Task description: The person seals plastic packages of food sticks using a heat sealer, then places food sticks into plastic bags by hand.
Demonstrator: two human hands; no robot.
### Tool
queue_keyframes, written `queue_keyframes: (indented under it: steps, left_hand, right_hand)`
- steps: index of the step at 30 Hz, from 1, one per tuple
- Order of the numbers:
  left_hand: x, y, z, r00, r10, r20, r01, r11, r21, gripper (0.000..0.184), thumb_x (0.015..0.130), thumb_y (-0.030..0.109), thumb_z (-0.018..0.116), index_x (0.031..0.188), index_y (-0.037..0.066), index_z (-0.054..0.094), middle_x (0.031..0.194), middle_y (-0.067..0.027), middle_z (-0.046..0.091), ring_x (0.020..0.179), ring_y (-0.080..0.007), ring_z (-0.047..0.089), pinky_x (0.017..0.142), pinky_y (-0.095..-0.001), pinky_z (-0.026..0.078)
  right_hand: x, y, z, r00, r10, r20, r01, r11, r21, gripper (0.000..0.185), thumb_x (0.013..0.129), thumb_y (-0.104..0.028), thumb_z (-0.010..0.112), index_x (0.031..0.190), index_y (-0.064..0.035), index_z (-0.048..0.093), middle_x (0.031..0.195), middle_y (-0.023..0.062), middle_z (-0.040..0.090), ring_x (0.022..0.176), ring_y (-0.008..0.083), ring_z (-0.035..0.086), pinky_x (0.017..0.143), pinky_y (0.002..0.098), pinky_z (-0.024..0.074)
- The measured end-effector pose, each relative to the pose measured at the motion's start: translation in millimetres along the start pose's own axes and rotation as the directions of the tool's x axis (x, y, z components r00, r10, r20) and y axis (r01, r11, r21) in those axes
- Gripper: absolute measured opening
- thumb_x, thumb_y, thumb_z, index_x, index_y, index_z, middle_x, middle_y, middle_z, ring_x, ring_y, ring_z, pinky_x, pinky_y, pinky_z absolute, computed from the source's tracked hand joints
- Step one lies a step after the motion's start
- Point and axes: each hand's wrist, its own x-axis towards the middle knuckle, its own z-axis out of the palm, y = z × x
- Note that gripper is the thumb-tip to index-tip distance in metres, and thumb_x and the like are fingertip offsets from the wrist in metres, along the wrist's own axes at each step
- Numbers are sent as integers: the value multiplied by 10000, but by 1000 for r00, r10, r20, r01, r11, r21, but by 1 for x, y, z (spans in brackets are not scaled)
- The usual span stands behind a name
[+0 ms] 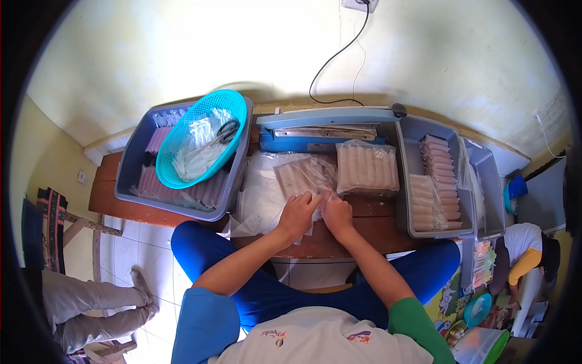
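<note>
In the middle of the table, a clear plastic bag (298, 174) holding pale brown, stick-like pieces lies in front of me. My left hand (297, 213) pinches its near edge, fingers bent together. Right beside it, my right hand (337, 215) grips the gathered plastic at the bag's right side. Under and left of this bag is a pile of flat clear plastic bags (259, 191). A filled bag of similar sticks (367, 167) stands just beyond my right hand. Behind them sits a blue bag sealer (285, 144) with a long pale arm (327, 117).
A grey tub (128, 193) at left holds packed sticks; a turquoise basket (165, 159) with plastic bags and scissors (228, 131) rests on it. Another grey tub (424, 233) holds stick packs at right, beside a further tub (492, 203). People are at both sides.
</note>
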Motion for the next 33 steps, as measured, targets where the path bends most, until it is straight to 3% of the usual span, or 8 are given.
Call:
queue_keyframes:
  steps: [2, 8, 14, 16, 19, 23, 25, 33]
  left_hand:
    - [-1, 0, 3, 1000, 3, 2, -3, 1000, 7, 520, 657, -45, 630, 1152, 100, 557, 926, -101, 547, 872, -291, 585, 758, -394, 412]
    - [2, -1, -1, 1000, -14, 10, 14, 1000, 2, 491, 694, -39, 602, 1161, 108, 557, 902, -104, 558, 862, -298, 594, 758, -398, 419]
    - [2, -2, -2, 1000, -15, -15, 16, 999, 30, 460, 727, -30, 579, 1169, 96, 554, 895, -107, 589, 829, -295, 612, 740, -403, 424]
    - [2, -5, -1, 1000, -26, 17, 25, 999, 30, 483, 737, -25, 581, 1206, 86, 554, 888, -115, 596, 820, -309, 613, 744, -408, 434]
    - [2, -7, -3, 996, -51, 72, 48, 998, 48, 512, 750, -17, 585, 1252, 78, 549, 872, -124, 611, 797, -326, 621, 731, -419, 457]
    - [1, -4, -10, 990, -88, 106, 84, 995, 45, 514, 751, -23, 583, 1252, 84, 545, 865, -139, 623, 778, -340, 636, 679, -444, 496]
    - [0, -5, -12, 992, -81, 100, 77, 996, 48, 512, 748, -30, 579, 1245, 87, 547, 868, -141, 621, 782, -346, 638, 675, -449, 502]
    - [-9, -2, -16, 991, -109, 84, 111, 994, -18, 493, 740, -68, 557, 1203, 101, 558, 895, -146, 616, 817, -368, 634, 701, -458, 510]
  right_hand:
    - [2, -2, -2, 1000, -6, 27, 5, 1000, 10, 372, 910, -219, 583, 1269, -130, 549, 924, 185, 686, 717, 411, 674, 639, 511, 549]
    - [3, -3, 0, 996, 17, 90, -15, 1000, -25, 346, 929, -189, 544, 1274, -158, 556, 1000, 193, 675, 729, 415, 675, 655, 518, 553]
    - [-11, 7, -6, 999, -45, -22, 45, 998, 44, 354, 928, -172, 545, 1281, -148, 574, 1076, 153, 680, 769, 379, 683, 641, 469, 569]
    - [-16, 12, -7, 938, -189, -291, 232, 965, 122, 229, 886, -168, 623, 1105, -103, 644, 1002, 129, 680, 746, 358, 678, 611, 443, 562]
    - [-22, 23, -8, 922, -202, -329, 272, 945, 182, 114, 840, -169, 691, 915, -103, 636, 875, 98, 644, 641, 335, 660, 559, 439, 538]
    - [-25, 23, -20, 903, -174, -392, 254, 954, 162, 151, 813, -151, 729, 874, -99, 602, 803, 76, 558, 653, 313, 626, 552, 427, 511]
    - [-21, 17, -30, 828, -136, -544, 257, 955, 152, 204, 764, -129, 770, 851, -75, 593, 833, 79, 566, 709, 313, 605, 593, 406, 506]
    - [-17, 32, -25, 860, -224, -459, 300, 949, 98, 116, 779, -80, 697, 847, -80, 603, 818, 76, 571, 742, 292, 607, 667, 405, 512]
